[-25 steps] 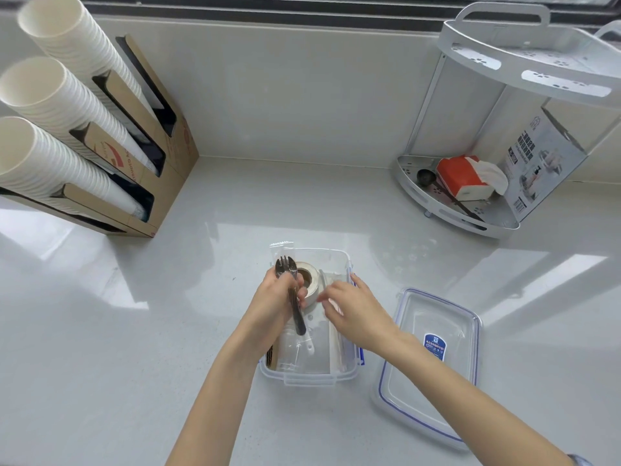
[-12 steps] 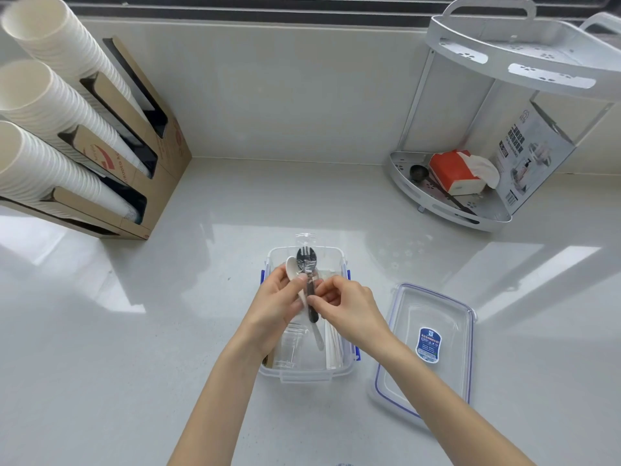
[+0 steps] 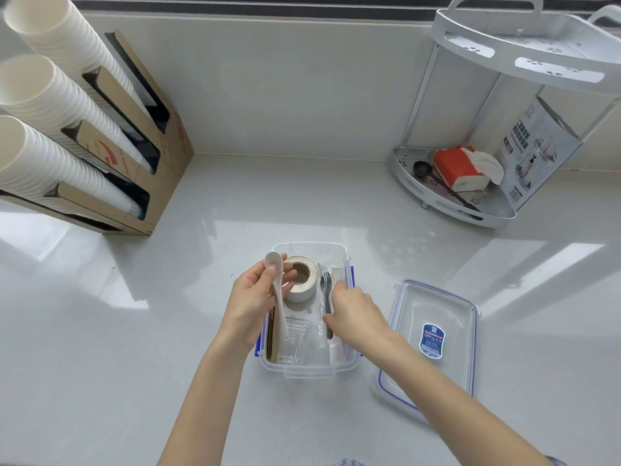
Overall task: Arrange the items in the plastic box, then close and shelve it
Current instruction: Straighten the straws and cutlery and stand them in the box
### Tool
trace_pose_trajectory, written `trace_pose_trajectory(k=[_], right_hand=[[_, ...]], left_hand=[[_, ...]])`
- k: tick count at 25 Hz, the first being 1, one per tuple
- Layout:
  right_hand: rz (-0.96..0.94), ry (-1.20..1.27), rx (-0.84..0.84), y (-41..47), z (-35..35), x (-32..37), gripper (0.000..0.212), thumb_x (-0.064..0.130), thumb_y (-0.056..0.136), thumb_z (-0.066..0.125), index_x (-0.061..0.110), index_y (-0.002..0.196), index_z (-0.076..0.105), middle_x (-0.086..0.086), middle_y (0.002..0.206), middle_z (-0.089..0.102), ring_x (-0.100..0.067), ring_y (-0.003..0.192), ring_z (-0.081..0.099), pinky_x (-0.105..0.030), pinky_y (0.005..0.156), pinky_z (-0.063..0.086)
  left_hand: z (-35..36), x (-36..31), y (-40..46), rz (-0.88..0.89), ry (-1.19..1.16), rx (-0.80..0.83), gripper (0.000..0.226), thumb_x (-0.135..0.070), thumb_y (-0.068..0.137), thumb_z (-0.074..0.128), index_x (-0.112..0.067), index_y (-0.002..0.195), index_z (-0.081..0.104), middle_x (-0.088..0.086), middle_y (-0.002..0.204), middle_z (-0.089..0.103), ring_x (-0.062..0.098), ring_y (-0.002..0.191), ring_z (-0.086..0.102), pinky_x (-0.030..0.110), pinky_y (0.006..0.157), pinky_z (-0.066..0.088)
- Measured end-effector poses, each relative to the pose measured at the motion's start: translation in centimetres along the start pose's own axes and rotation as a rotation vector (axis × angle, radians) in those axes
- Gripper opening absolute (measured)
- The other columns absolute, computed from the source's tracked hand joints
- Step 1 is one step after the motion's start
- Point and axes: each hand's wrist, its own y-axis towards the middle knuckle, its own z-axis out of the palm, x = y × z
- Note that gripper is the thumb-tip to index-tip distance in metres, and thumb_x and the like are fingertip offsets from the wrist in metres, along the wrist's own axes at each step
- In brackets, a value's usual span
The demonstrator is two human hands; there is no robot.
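Note:
A clear plastic box (image 3: 311, 371) with blue clips sits open on the white counter in front of me. Inside lie a roll of tape (image 3: 300, 277), a clear plastic cup (image 3: 295, 334), brown cardboard pieces (image 3: 271, 334) along the left wall, and a dark fork (image 3: 326, 297) near the right wall. My left hand (image 3: 252, 304) holds a white spoon (image 3: 277, 287) over the box's left side, bowl end up. My right hand (image 3: 356, 314) reaches into the right side with its fingers on the fork's handle. The box's lid (image 3: 433, 338) lies upturned to the right.
A cardboard dispenser (image 3: 134, 156) with three stacks of white paper cups (image 3: 50, 105) leans at the back left. A white two-tier corner shelf (image 3: 470, 203) stands at the back right, holding a red tissue pack (image 3: 453, 166), a scoop and a printed carton (image 3: 537, 149).
Both hands held fork and spoon together above the box. Now they have parted: the left keeps the spoon, and the right has lowered the fork into the box's right side.

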Motion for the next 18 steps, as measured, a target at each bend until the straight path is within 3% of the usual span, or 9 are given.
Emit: trace_pose_trajectory(k=[4,12,16,18], right_hand=[[-0.009,-0.155,0.051,0.3,0.8,0.9,0.028,-0.004,0.084,0.049,-0.004,0.112,0.048,-0.023,0.119,0.056,-0.039,0.11,0.054,-0.037,0.077,0.043],[0.008,-0.223,0.174,0.4,0.2,1.2,0.026,-0.01,0.077,0.056,0.003,0.1,0.054,-0.022,0.118,0.057,-0.037,0.109,0.055,-0.034,0.071,0.038],[0.014,-0.268,0.236,0.6,0.1,1.5,0.028,-0.008,0.08,0.053,0.004,0.105,0.054,-0.018,0.12,0.057,-0.035,0.111,0.055,-0.033,0.072,0.038],[0.018,-0.263,0.259,0.6,0.1,1.6,0.014,-0.005,0.082,0.051,0.009,0.082,0.051,-0.016,0.117,0.062,-0.032,0.109,0.058,-0.031,0.067,0.04]], left_hand=[[0.4,0.1,-0.4,-0.018,-0.007,0.026,0.019,-0.006,0.092,0.043,-0.011,0.094,0.062,0.0,0.09,0.063,0.015,0.087,0.062,0.015,0.071,0.054],[0.6,0.6,-0.1,-0.017,0.124,0.048,0.017,-0.007,0.089,0.049,-0.015,0.086,0.064,0.003,0.085,0.061,0.012,0.074,0.055,0.012,0.061,0.049],[0.5,0.6,0.1,-0.019,0.1,0.051,0.015,-0.008,0.089,0.05,-0.013,0.086,0.064,0.007,0.088,0.062,0.018,0.081,0.057,0.018,0.071,0.051],[0.4,0.7,0.2,-0.01,0.11,0.056,0.012,-0.009,0.089,0.051,-0.011,0.091,0.063,0.008,0.089,0.062,0.018,0.083,0.057,0.018,0.071,0.052]])
